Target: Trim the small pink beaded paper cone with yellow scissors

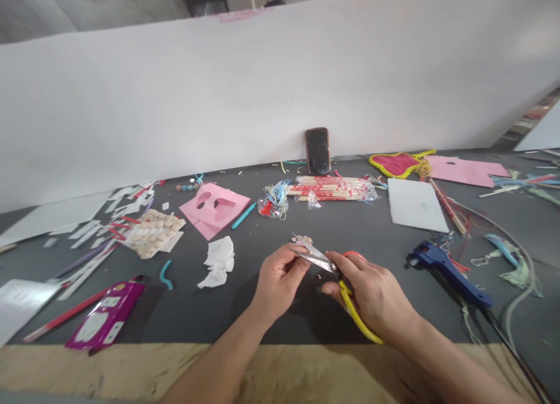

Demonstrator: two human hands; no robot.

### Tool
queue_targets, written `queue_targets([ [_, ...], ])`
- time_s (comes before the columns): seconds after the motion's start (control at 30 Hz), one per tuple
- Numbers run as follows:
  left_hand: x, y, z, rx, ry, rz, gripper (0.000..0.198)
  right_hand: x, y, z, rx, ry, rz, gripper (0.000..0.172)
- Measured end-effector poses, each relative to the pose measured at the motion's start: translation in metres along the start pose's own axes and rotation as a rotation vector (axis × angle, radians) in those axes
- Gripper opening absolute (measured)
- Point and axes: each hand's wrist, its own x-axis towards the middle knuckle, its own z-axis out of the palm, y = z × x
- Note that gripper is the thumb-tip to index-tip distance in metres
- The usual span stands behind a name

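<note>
My right hand (378,296) is wrapped round a pair of scissors (324,259) with yellow and red handles; the blades are parted and point left. Thumb and fingers of my left hand (280,278) are pinched together right at the blade tips. What they hold, if anything, is too small and too covered to name. Just beyond the blades lies a little heap of small pale bits (305,239) on the dark table. A crumpled white tissue (219,263) lies to the left of my left hand.
A phone (317,151) leans on the white board (245,94). Before it lie wrapped red-and-white sticks (332,188). A blue glue gun (450,272) with its cord is at right. Pink paper cutouts (216,208), a purple packet (107,316) and white strips (90,232) are at left.
</note>
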Motion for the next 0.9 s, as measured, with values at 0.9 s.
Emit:
queue_targets([
  [0.9, -0.0035, 0.0036, -0.0004, 0.053, 0.074, 0.017, 0.013, 0.0041, -0.0003, -0.0056, -0.071, 0.028, 0.000, 0.066],
])
